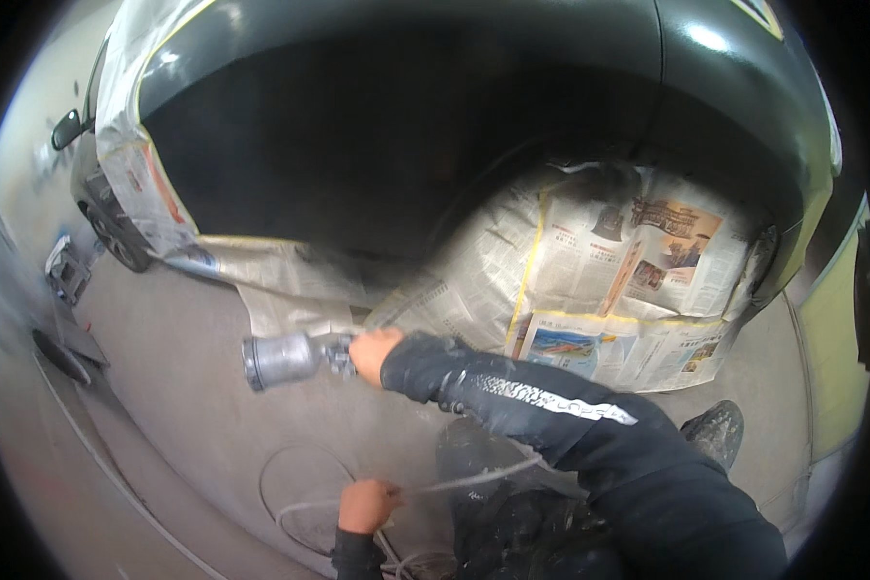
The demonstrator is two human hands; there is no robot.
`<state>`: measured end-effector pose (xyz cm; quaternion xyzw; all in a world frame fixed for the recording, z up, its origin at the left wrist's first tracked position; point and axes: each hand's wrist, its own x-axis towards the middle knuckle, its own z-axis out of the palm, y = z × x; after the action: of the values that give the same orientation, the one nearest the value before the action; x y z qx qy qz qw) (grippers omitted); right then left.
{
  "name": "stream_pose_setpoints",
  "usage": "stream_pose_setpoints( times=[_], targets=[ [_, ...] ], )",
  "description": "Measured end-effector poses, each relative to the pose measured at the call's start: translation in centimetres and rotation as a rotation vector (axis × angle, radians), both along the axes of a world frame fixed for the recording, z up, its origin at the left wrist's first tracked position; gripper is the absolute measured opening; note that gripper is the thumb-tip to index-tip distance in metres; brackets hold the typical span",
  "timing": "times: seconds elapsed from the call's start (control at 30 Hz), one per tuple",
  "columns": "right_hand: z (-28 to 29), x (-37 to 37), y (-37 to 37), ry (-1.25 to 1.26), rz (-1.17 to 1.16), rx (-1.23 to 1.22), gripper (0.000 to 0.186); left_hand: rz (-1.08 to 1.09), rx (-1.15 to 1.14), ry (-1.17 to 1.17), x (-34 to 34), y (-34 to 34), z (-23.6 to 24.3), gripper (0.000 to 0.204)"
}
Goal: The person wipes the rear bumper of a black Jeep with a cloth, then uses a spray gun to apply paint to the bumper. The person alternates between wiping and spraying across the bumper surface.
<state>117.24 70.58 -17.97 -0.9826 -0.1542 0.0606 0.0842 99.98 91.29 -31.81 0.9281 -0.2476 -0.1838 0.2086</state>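
My right hand [375, 356] reaches across from the right, closed round a spray gun [340, 355]. The gun's grey cylindrical cup [282, 362] points left, tilted on its side. Lower down, my left hand [369, 506] is closed on a pale air hose [483, 476], which runs rightward past my legs and hangs in loops below. In front of me stands a dark car body panel [358, 135], its surface partly glossy. Newspaper sheets [590, 251] edged with yellow tape cover the wheel area and lower edge, close beyond my right forearm.
Clear plastic film and paper [130, 164] cover the car's left part, near a side mirror [67, 130]. Hose loops [300, 464] lie on the grey floor [193, 387]. My shoe [715, 433] is at the right. A yellowish panel [838, 329] stands at the far right.
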Motion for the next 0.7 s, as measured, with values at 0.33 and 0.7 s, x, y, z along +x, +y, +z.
stream_pose_setpoints(
  times=[0.33,0.7],
  targets=[
    [15.0,-12.7,-10.4,-0.665,-0.254,-0.024,0.023,-0.097,-0.074,-0.017,2.0,-1.7,-2.9,0.035],
    [5.6,-10.6,-9.1,-0.504,-0.304,0.039,0.017,-0.097,0.035,-0.109,1.7,-3.4,0.1,0.032]
  ],
)
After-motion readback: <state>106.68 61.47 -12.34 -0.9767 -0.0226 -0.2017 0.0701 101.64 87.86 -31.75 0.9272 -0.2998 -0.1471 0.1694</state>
